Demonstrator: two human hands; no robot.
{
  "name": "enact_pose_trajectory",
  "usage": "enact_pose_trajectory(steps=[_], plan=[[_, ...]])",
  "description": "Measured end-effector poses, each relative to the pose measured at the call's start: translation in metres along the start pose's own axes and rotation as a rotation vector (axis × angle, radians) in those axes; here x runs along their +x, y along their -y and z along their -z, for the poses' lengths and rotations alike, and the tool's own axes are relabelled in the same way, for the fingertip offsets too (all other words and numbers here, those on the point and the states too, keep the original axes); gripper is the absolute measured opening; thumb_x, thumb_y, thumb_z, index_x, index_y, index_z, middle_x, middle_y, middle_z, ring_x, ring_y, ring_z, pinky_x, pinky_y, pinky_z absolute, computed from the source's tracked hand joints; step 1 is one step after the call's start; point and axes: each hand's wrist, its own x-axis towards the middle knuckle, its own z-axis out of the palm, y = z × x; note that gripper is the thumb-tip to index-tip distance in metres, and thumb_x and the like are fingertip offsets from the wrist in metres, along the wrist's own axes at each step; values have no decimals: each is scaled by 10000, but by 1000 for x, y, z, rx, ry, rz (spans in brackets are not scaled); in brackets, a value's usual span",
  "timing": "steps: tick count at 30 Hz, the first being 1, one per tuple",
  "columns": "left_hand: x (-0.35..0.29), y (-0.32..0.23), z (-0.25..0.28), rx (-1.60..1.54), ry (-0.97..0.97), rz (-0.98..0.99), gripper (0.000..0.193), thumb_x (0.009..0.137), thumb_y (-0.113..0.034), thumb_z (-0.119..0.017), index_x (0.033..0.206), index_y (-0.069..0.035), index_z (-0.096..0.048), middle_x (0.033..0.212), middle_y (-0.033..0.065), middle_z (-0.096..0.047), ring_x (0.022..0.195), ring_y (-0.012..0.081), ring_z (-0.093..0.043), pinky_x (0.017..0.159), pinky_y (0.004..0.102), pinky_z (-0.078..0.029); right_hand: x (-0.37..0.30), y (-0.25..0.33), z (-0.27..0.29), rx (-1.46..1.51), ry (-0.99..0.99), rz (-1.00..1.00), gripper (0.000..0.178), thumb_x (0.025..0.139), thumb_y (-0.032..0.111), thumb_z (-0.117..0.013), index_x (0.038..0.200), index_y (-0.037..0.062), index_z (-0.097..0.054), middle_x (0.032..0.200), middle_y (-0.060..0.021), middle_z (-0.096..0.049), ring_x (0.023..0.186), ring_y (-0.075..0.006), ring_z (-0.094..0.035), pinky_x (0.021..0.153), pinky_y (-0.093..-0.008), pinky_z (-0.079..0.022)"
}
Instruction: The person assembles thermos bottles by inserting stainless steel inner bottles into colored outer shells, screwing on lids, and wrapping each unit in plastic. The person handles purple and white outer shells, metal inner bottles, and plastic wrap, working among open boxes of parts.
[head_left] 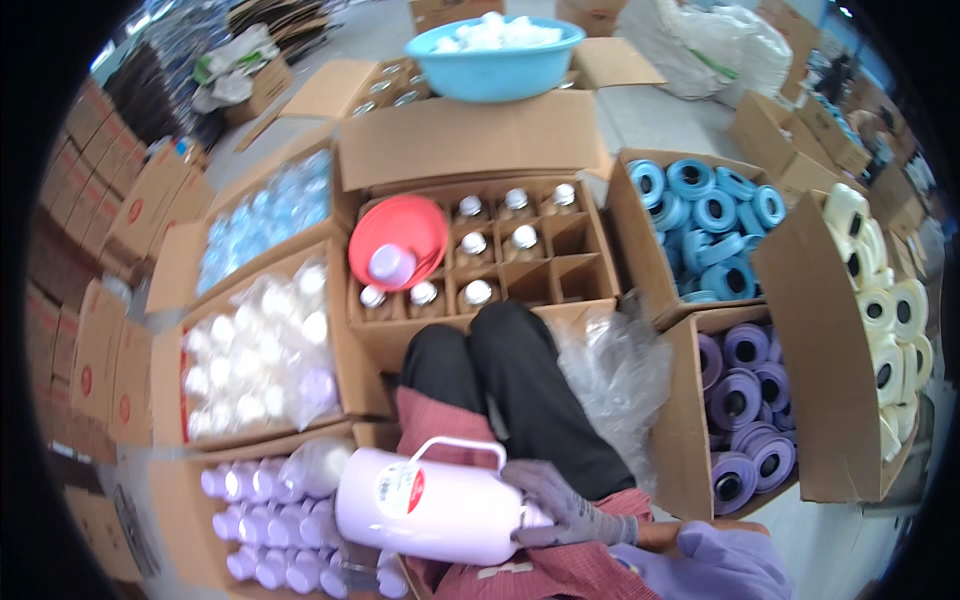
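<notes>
Along the left edge: stacked cartons (110, 180), then an open box of clear blue bottles (265, 215), a box of white bottles (255, 350) under plastic film, and at bottom left a box of lilac flasks (255, 520) lying on their sides. At centre bottom, over the lap: lilac flask (425, 505) with white handle and round red-and-white label, held sideways. Right hand (570, 510), grey-gloved, wrapped around its right end. Left hand: out of sight, state cannot be told. Beyond the knees: divided carton (560, 255) with 9 silver-capped glass liners and a red bowl (398, 238); farther back, blue basin (495, 55). To the right: boxes of blue rings (710, 215), purple rings (745, 400), cream rings (885, 310).
</notes>
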Motion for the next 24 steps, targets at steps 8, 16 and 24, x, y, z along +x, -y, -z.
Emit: enact_pose_trajectory(steps=[8,16,24], plan=[[9,10,-5,292,18,-199,453,932,-415,-616,1267,-113,-578,1260,115,-625,1082,293,-645,909,438,-532,128,34,27,265,184,309,854,719,208,-846,1420,12,-399,1391,-166,-470,1298,-290,-472,1104,-396,-363],[31,16,-28,669,-53,-482,426,918,-398,-642,1227,-106,-612,1245,121,-632,1053,295,-658,879,436,-544,173,39,20,159,196,446,809,700,242,-877,1369,23,-478,1316,-167,-552,1198,-328,-553,1038,-411,-429],[33,11,-56,962,-333,-895,400,904,-380,-669,1188,-99,-646,1229,126,-639,1024,296,-671,849,435,-557,188,44,24,-3,-208,244,673,693,229,-828,1277,31,-558,1161,-145,-613,1065,-289,-613,940,-373,-478]])
